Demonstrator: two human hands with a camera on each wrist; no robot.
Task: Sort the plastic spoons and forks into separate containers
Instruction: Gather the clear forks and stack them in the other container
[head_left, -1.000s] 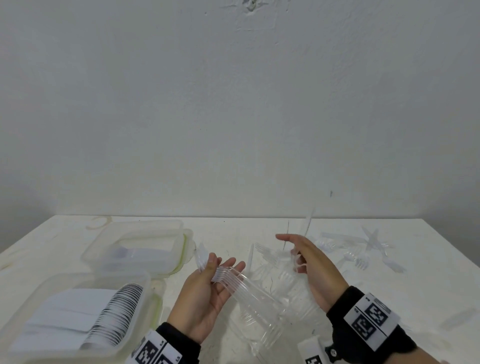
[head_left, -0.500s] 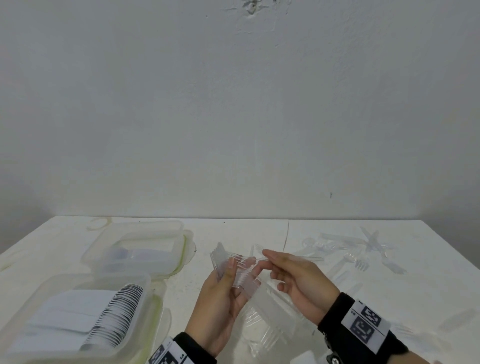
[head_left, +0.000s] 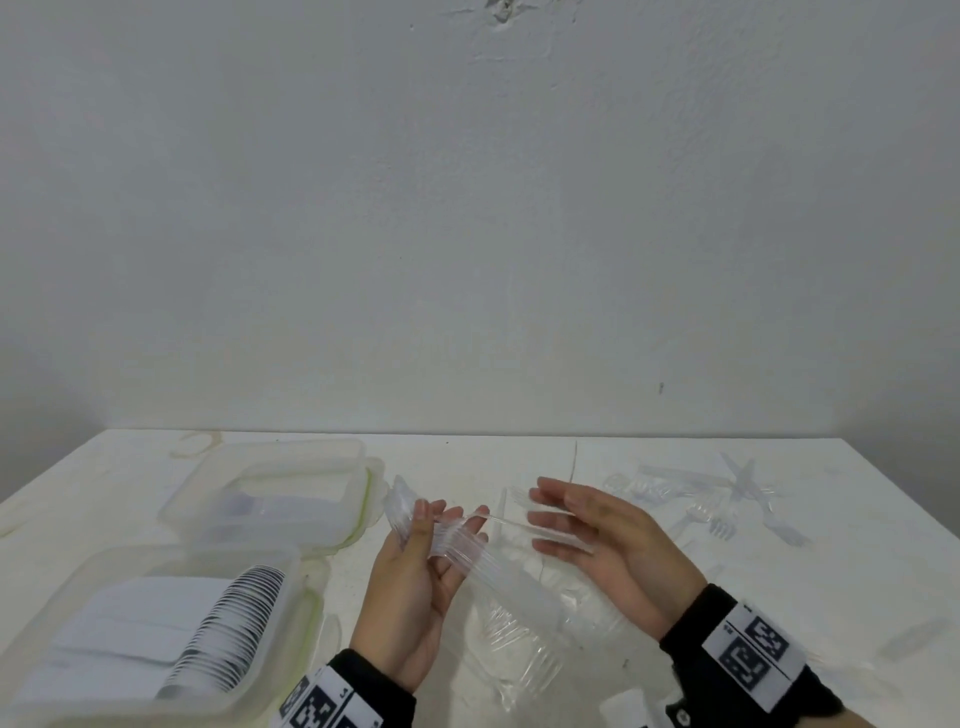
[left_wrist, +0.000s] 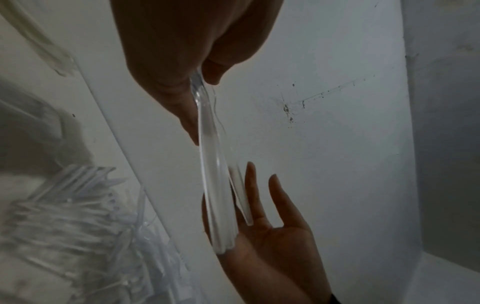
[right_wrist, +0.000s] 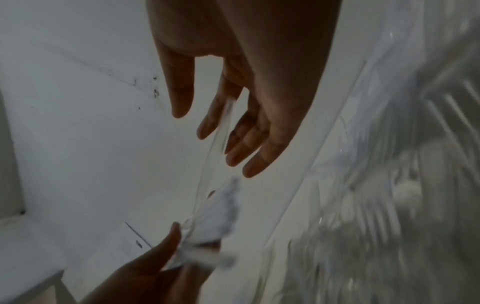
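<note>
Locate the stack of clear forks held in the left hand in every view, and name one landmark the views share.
Head: the stack of clear forks sits at lower centre, in the grip of the left hand.
Left wrist: it runs down the middle of the picture, from the left hand's fingers toward the bottom.
Right wrist: a blurred white fan at lower centre.
Shared landmark: the right hand, fingers straight, beside the stack.
</note>
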